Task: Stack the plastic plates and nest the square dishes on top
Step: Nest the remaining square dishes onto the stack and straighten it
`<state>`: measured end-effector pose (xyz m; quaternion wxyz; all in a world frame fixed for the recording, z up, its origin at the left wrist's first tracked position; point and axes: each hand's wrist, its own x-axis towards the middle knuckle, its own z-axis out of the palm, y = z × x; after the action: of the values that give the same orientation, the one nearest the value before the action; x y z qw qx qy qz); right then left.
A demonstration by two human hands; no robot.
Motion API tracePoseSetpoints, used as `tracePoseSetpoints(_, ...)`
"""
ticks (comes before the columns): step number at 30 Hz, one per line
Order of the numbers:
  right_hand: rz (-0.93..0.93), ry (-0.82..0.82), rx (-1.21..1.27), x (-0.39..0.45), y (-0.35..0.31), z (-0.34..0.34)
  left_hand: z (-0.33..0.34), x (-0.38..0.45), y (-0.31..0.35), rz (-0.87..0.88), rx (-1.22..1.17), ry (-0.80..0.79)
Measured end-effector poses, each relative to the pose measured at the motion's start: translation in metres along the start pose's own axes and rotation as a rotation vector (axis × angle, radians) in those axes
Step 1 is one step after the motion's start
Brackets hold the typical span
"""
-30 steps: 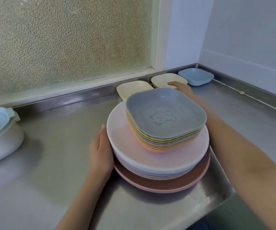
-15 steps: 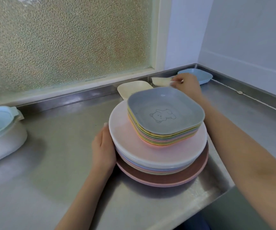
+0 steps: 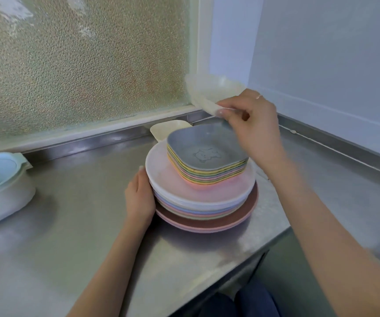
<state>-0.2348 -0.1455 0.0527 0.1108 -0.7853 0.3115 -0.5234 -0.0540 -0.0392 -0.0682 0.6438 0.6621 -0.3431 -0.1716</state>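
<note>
Plates stacked; right hand (image 3: 256, 126) is pinching a cream dish (image 3: 211, 90) upper right; left hand (image 3: 139, 195), fingers straight, is steadying the stack (image 3: 198, 193); another cream dish (image 3: 161, 129) is waiting.

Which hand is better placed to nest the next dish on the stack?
Right hand: it pinches the cream dish raised just above the grey dish. Left hand rests against the round plates.

Steel counter (image 3: 70, 225) beneath frosted window (image 3: 81, 60); pale, perhaps painted, walls (image 3: 321, 53).

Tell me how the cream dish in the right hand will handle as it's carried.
Probably light: the right hand lifts the cream dish by a rim pinch alone. Likely stiff, as it holds its shape tilted. Smooth plastic may slip.
</note>
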Motion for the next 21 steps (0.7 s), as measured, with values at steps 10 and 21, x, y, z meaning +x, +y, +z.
tracePoseSetpoints(10,-0.138,-0.223,-0.123,-0.066,-0.029,-0.006,-0.001,-0.002,0.005,-0.011,0.033,0.005)
tracePoseSetpoints(21,0.042,-0.298,0.021,-0.054,-0.028,-0.019,-0.007,0.005,0.006,0.023,0.078,-0.016)
